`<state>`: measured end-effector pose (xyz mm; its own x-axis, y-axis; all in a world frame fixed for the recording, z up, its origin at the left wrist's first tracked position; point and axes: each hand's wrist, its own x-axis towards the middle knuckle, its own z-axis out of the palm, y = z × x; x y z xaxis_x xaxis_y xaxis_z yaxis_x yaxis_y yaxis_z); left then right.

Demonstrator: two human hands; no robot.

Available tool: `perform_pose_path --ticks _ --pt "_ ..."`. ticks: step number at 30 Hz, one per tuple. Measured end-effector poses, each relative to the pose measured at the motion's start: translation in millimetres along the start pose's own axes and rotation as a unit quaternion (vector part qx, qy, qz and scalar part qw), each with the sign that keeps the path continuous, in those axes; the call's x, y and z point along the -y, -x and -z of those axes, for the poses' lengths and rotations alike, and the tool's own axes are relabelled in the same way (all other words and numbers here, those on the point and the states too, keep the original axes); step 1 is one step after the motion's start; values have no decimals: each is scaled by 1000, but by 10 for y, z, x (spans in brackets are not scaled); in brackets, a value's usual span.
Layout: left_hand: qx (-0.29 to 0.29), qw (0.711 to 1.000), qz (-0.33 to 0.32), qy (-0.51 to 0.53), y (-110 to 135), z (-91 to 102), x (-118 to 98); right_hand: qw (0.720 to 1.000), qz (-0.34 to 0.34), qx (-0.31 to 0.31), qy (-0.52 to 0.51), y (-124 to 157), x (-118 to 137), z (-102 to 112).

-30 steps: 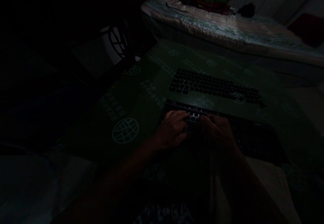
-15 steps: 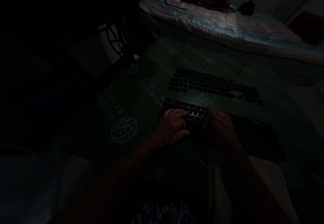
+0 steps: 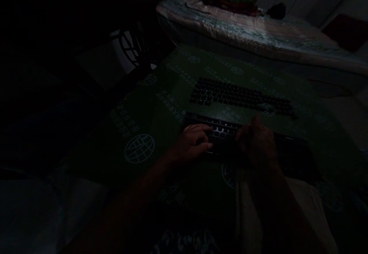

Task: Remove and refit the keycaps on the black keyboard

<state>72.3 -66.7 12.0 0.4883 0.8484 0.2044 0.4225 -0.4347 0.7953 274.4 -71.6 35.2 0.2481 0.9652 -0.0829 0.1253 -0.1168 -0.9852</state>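
Head view is super dark, so only so much is being made out. A keyboard frame (image 3: pixel 221 133) is being worked on at the near edge of a table (image 3: pixel 161 104) that's being covered by a green printed mat. The left hand (image 3: pixel 191 145) is being rested on the frame's left end, fingers (image 3: pixel 201 128) spread flat over it. The right hand (image 3: pixel 255 141) is being held just above the frame, fingers curled together; whether anything is being pinched can't be told. A layout of loose black keycaps (image 3: pixel 238 97) is being kept on the mat just behind the frame. A bed (image 3: pixel 258 35) is being seen beyond the table.
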Motion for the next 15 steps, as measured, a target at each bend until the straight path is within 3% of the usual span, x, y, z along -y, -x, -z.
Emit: perform_pose_path --ticks 4,8,11,15 --pt "-33 996 42 75 0 22 -26 990 96 -96 26 8 -47 30" --pt "-56 988 67 123 1 23 -45 964 184 -143 126 19 -172 57" --pt "-75 981 82 157 6 19 -50 927 266 -131 230 22 -209 88" --pt "-92 970 112 197 21 13 -39 873 355 -50 330 23 -120 89"
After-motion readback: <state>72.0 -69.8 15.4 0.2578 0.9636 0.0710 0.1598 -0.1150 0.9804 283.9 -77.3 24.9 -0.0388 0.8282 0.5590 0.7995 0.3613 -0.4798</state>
